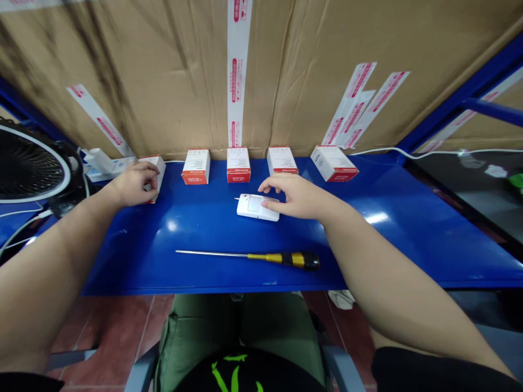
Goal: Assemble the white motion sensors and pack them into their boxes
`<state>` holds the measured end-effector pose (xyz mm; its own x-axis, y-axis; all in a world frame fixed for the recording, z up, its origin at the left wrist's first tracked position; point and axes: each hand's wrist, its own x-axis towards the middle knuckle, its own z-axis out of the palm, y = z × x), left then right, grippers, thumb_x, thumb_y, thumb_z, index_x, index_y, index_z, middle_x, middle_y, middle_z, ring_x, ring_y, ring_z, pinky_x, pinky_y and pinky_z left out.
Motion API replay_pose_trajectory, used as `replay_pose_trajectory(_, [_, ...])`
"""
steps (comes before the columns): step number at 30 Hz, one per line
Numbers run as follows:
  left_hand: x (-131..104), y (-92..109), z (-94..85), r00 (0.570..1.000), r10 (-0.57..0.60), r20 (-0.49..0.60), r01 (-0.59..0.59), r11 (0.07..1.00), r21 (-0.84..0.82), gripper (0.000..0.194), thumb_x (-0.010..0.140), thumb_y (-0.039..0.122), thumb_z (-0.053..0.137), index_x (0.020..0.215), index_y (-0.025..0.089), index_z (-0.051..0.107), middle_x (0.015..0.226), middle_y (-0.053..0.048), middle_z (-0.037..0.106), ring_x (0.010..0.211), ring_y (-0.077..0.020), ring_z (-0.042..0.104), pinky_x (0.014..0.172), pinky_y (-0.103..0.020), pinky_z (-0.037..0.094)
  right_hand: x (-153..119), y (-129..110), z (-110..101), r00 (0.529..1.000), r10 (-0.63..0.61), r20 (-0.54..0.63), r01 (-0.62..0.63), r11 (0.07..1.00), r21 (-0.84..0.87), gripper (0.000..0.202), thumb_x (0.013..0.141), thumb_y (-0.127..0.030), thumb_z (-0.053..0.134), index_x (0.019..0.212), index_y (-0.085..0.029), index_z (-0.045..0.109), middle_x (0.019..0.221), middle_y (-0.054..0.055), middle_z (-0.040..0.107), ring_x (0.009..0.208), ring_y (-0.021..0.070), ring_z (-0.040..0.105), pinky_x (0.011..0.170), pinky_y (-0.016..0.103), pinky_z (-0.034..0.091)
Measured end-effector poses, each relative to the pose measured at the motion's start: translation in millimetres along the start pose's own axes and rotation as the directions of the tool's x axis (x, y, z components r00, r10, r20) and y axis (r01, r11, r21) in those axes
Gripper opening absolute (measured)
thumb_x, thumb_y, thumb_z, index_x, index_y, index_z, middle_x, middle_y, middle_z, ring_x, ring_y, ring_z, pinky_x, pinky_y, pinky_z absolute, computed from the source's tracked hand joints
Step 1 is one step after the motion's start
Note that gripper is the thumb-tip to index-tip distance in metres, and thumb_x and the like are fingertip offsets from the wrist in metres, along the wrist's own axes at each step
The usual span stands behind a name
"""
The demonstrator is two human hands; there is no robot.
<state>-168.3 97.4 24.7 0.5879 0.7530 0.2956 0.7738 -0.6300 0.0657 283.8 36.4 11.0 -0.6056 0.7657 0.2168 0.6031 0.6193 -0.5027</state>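
Note:
On the blue tabletop lies a white motion detector [252, 205] with a short thin antenna at its left end. My right hand [288, 196] hovers at the detector's right end, fingers apart and thumb over its face; whether it touches is hard to tell. At the far left, my left hand [137, 182] has its curled fingers on a small white-and-red box [159, 163], covering much of it. Nearer the front edge, a screwdriver [281, 258] with a yellow-and-black handle lies crosswise, its long shaft pointing left.
Several similar boxes, among them one left of centre [196, 166] and one at right [333, 163], line the back of the blue table [196, 228]. A cardboard wall [196, 81] rises behind. A fan [28, 163] and power strip [110, 166] stand left; a white cable [384, 149] runs right.

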Motion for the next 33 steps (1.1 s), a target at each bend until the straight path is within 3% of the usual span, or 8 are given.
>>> replay_pose_trajectory(6, [5.2,-5.5,-9.1,0.984,-0.107,0.14,0.112,0.993,-0.027,0.026,0.072,0.05,0.061,0.062,0.026,0.057,0.088,-0.003,0.068,0.084,-0.0211,0.057,0.087,-0.043,0.054,3.2,-2.8,0.0,0.992,0.083,0.097,-0.076,0.994,-0.076,0.049,0.079,-0.048,0.086,0.118,-0.02,0.078,0.117,0.013,0.079,0.109,0.0337,0.068,0.093,0.044,0.053])
replay_pose_trajectory(10, [13.5,6.2,-15.0,0.98,-0.19,0.06,0.192,0.981,-0.034,0.03,0.07,0.058,0.066,0.071,0.029,0.058,0.078,0.0,0.061,0.087,-0.0249,0.059,0.089,-0.047,0.052,5.7,-6.1,2.8,0.969,0.184,0.166,-0.168,0.98,-0.107,0.054,0.074,-0.041,0.091,0.122,-0.018,0.079,0.114,0.013,0.081,0.106,0.0339,0.069,0.088,0.042,0.054])
replay_pose_trajectory(14, [29.8,62.9,-17.6,0.977,-0.185,-0.106,0.178,0.982,-0.068,0.028,0.08,0.054,0.062,0.098,0.034,0.07,0.098,-0.002,0.068,0.109,-0.0311,0.063,0.106,-0.06,0.05,10.0,-10.5,13.2,0.979,0.134,0.155,-0.123,0.989,-0.079,0.049,0.077,-0.035,0.088,0.123,-0.019,0.08,0.117,0.012,0.081,0.107,0.0328,0.07,0.091,0.042,0.055])
replay_pose_trajectory(21, [42.1,164.2,28.7,0.954,0.187,0.236,-0.107,0.944,-0.313,0.068,0.085,0.049,0.08,0.145,0.024,0.059,0.142,-0.012,0.072,0.131,-0.0344,0.069,0.107,-0.047,0.056,7.1,-13.9,19.7,0.996,-0.034,0.088,0.022,0.99,0.14,0.043,0.083,-0.039,0.087,0.12,-0.023,0.075,0.121,0.009,0.079,0.108,0.0278,0.071,0.096,0.041,0.056])
replay_pose_trajectory(24, [37.7,167.0,44.4,0.955,0.2,0.218,-0.121,0.937,-0.327,0.068,0.086,0.036,0.08,0.148,0.022,0.057,0.142,-0.014,0.073,0.126,-0.0344,0.072,0.104,-0.047,0.059,-1.3,-16.3,1.0,0.999,-0.018,0.029,0.013,0.983,0.183,0.025,0.089,-0.042,0.081,0.102,-0.022,0.073,0.106,0.007,0.077,0.096,0.024,0.069,0.088,0.038,0.055])
replay_pose_trajectory(26, [34.3,160.0,46.4,0.964,0.204,0.17,-0.144,0.939,-0.312,0.071,0.082,0.026,0.08,0.149,0.021,0.056,0.141,-0.013,0.073,0.126,-0.0336,0.073,0.105,-0.045,0.059,-6.5,-25.5,-7.2,0.983,0.004,0.182,-0.052,0.964,0.26,0.027,0.089,-0.047,0.081,0.095,-0.022,0.072,0.093,0.004,0.074,0.085,0.0205,0.067,0.079,0.034,0.053])
replay_pose_trajectory(30, [29.0,142.9,41.1,0.972,0.218,0.083,-0.19,0.946,-0.262,0.075,0.078,0.012,0.075,0.149,0.023,0.056,0.137,-0.011,0.07,0.127,-0.0316,0.07,0.111,-0.044,0.057,-11.5,-59.7,6.0,0.768,0.078,0.635,-0.198,0.973,0.12,0.038,0.071,-0.045,0.099,0.089,-0.023,0.073,0.082,-0.002,0.069,0.072,0.0163,0.062,0.061,0.028,0.043])
replay_pose_trajectory(33, [27.7,133.0,38.2,0.971,0.231,0.068,-0.206,0.944,-0.256,0.069,0.078,0.011,0.072,0.145,0.02,0.059,0.132,-0.011,0.065,0.121,-0.0297,0.069,0.107,-0.043,0.059,-11.9,-77.0,23.1,0.766,0.158,0.623,-0.122,0.987,-0.101,0.029,0.08,-0.032,0.093,0.078,-0.022,0.066,0.08,-0.001,0.068,0.071,0.0167,0.057,0.061,0.03,0.036])
